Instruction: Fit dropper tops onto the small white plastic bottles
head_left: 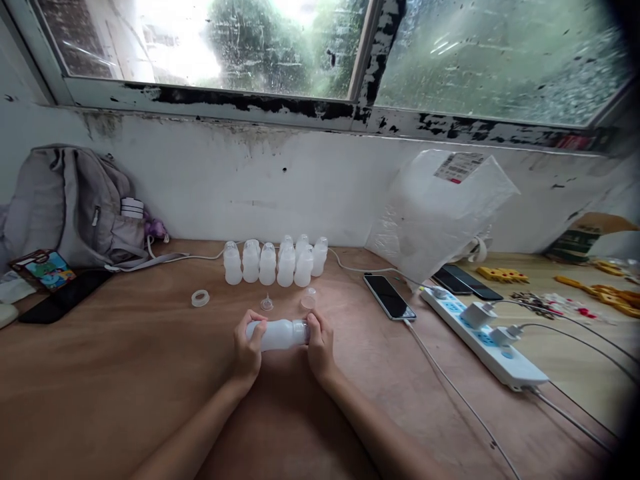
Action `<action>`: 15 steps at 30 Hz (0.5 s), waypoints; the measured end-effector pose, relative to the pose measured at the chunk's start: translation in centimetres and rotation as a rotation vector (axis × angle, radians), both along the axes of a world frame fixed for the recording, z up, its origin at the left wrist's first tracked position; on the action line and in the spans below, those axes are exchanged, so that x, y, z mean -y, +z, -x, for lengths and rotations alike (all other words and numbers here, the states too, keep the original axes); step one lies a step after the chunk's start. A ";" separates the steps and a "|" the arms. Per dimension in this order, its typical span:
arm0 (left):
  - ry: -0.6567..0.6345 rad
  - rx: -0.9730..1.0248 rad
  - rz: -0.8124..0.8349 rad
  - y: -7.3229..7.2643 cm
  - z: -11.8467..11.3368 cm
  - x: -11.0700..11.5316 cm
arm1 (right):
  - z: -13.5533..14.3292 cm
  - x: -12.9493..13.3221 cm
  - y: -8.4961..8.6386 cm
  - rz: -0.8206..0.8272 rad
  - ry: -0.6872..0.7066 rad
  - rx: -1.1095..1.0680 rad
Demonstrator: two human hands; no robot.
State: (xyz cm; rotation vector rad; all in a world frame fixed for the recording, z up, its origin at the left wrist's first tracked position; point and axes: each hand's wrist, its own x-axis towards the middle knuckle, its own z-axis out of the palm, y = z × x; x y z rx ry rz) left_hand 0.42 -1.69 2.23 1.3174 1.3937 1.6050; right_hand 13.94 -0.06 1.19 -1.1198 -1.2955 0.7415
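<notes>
A frosted white baby bottle [279,335] lies sideways between my two hands, above the table's middle. My left hand [250,347] is closed around its base end, thumb on top. At the other end, my right hand [320,341] grips the clear neck end, and its fingers partly hide that part. Just beyond the hands, three loose parts lie in a row: a white ring [200,298] to the left, a clear teat [267,303] pointing up in the middle, and a clear cap [309,299] close to my right fingertips. Several similar bottles [267,265] stand upright behind them.
A phone [389,297] on a cable and a white power strip [483,337] with plugs lie to the right. Behind them a plastic bag [445,213] leans on the wall. A grey backpack [75,207] and a black flat object [65,297] occupy the left.
</notes>
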 end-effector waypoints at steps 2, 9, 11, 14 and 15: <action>-0.011 -0.011 -0.009 0.2 -0.1 0.4 | 0.0 0.3 0.0 -0.009 0.003 -0.013; -0.068 -0.040 -0.017 0.6 0.3 0.5 | -0.2 0.5 -0.1 -0.013 0.049 -0.011; -0.058 -0.043 -0.028 0.5 0.5 0.3 | -0.2 0.5 -0.1 -0.020 0.041 0.009; -0.053 0.013 -0.017 0.1 0.7 -0.4 | 0.0 0.1 0.1 0.018 0.029 0.046; -0.061 0.058 0.016 -0.1 0.7 -0.8 | 0.1 -0.1 0.1 0.042 0.029 0.042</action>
